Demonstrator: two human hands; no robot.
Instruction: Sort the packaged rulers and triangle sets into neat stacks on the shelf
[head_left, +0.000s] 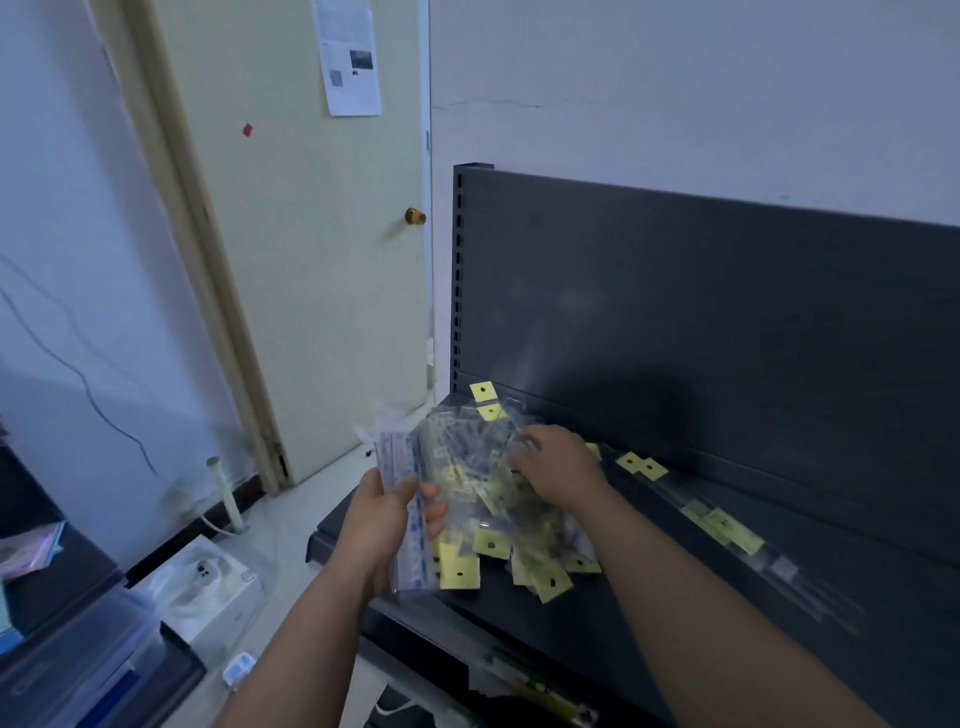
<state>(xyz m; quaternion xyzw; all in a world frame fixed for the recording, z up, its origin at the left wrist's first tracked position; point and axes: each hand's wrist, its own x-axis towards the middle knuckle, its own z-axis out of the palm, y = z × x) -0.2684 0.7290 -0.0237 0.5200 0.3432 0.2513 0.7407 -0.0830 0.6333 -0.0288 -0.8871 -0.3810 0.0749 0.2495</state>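
**Two hands working a heap of clear ruler packets on a dark metal shelf**

The left hand (387, 512) is gripping a bundle of packaged rulers (410, 519), thumb pressing across the front and fingers curling behind, the flat, glossy sleeves standing nearly upright and fanning slightly above the knuckles. Just right of those fingers, a loose pile of packets (493, 499) is lying on the matte grey shelf (675, 597): crinkly transparent plastic with square yellow header cards, each punched with a dark hole, pointing every which way. The right hand (558, 467) is resting on top of the pile, palm down; its fingers are reaching into the plastic, and whether they are pinching anything cannot be told. Beyond the right wrist, a few long narrow packets (727, 530) are lying in a row along the smooth back panel (727, 312). Bare shelf surface is stretching out to the right of that forearm, while the pile is sitting close to the shelf's left front corner.
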